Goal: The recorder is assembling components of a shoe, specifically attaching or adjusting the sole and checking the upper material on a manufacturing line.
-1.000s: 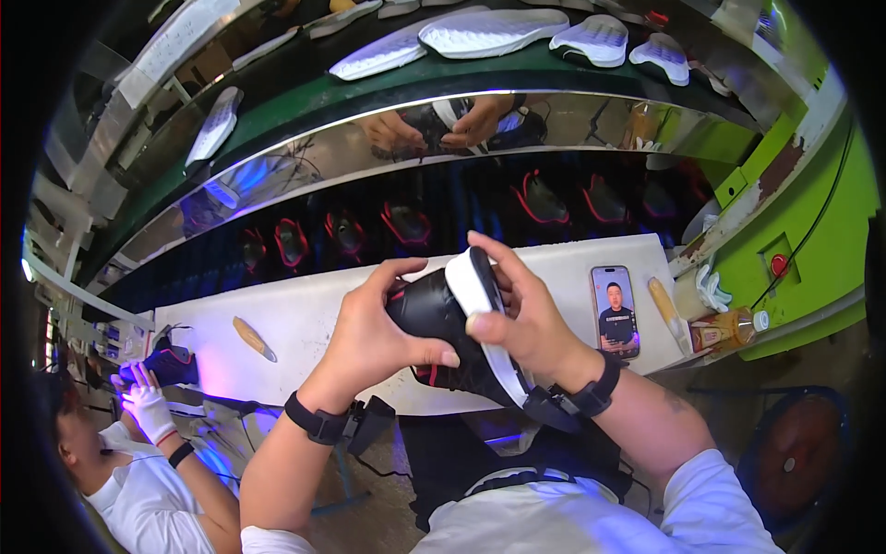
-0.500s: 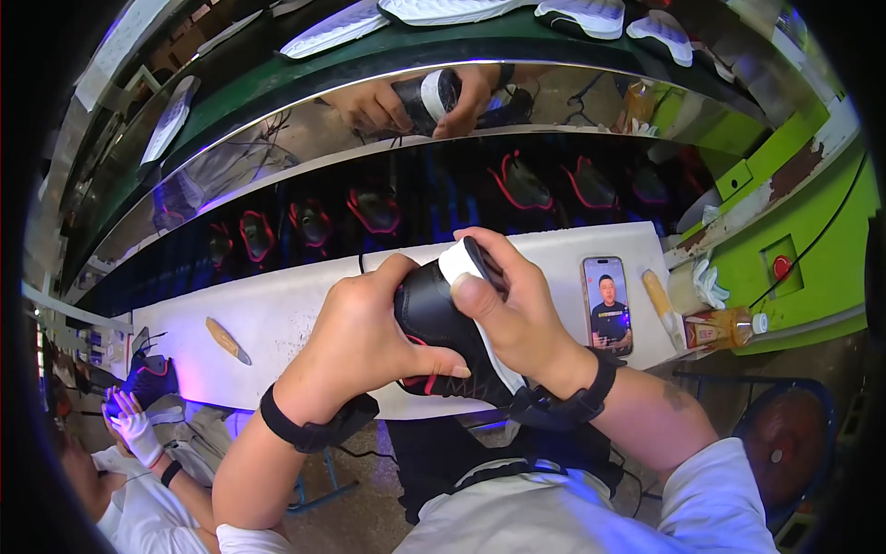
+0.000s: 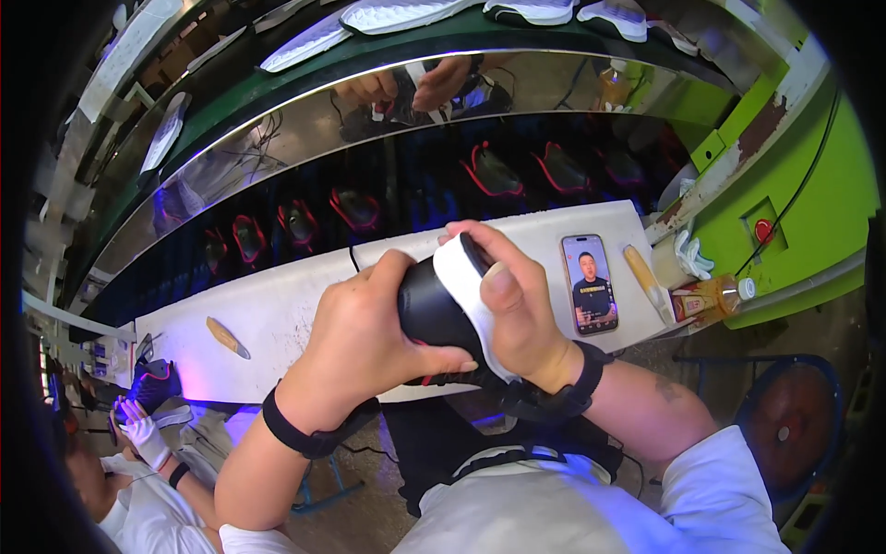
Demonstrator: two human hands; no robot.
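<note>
In the head view, my left hand (image 3: 365, 332) is wrapped around the smooth black shoe upper with pink-red trim (image 3: 438, 312), its thumb lying across it. My right hand (image 3: 528, 314) grips the curved white sole (image 3: 461, 272), which sits along the upper's right side. I hold both over the long white tabletop (image 3: 286, 337), left of the lit rectangular phone (image 3: 589, 284) and the wooden-handled tool (image 3: 645, 277).

tilted black shoe (image 3: 434, 309), white sole (image 3: 469, 282)
</note>
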